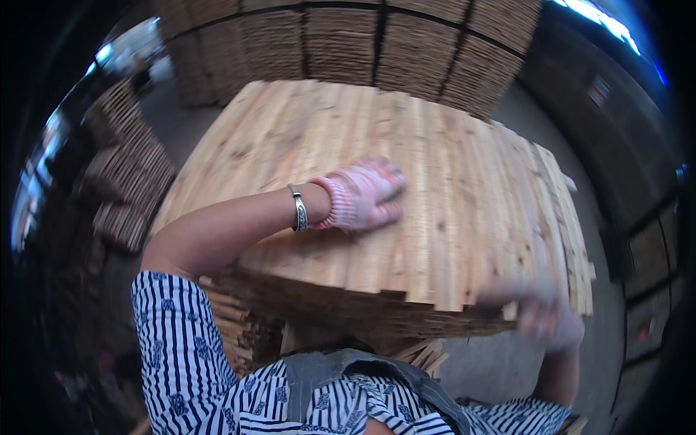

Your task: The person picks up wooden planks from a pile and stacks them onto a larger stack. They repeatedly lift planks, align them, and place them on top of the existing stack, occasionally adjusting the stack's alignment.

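Long pale boards (pixel 449 167) lie side by side as the top layer of a big wood stack. My left hand (pixel 366 194), in a pink-and-white striped knit glove, rests flat across the middle of them, fingers stretched out, holding nothing. At the stack's near right edge is my right hand (pixel 549 319), in a pale glove and smeared by motion. A brownish blurred shape (pixel 504 292) reaches left from it along the board ends. The hand seems closed on that shape, whose kind I cannot make out.
Tall stacks of boards (pixel 337 47) stand just behind. More uneven piles (pixel 127 185) are at the left. Loose wood pieces (pixel 424 357) lie below the near edge. Grey floor (pixel 486 370) shows in front, and a dark wall (pixel 580 94) runs along the right.
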`<state>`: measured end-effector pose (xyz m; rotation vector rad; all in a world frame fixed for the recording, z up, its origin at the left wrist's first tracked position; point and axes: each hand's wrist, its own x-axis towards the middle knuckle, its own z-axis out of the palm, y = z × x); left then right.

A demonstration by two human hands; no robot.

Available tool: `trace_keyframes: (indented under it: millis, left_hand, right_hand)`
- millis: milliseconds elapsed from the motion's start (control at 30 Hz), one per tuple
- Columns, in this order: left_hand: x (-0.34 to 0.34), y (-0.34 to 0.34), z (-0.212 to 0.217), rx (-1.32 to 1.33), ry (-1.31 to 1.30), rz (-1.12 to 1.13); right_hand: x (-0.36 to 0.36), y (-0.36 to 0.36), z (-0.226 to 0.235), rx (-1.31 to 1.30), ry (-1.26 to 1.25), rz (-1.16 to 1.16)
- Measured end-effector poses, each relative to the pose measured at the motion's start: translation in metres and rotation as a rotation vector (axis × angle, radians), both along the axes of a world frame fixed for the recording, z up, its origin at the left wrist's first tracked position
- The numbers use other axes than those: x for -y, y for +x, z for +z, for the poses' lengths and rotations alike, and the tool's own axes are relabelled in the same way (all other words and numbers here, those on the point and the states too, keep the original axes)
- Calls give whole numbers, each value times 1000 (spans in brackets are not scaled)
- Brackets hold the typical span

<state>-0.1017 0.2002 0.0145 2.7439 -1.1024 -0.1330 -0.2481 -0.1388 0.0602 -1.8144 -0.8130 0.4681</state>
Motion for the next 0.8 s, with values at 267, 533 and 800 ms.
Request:
trace_keyframes:
  millis: [267, 533, 800]
  left_hand:
    - [-141, -162, -5, -199, -538, -222]
    - [-218, -306, -192, -836, -1934, 251]
    - [-236, -472, -511, -583, -3045, 524]
  right_hand:
    - [-152, -48, -125, -687, -99, 237]
    - [-303, -56, -278, -504, -542, 198]
    - [-399, -26, -400, -74, -621, 622]
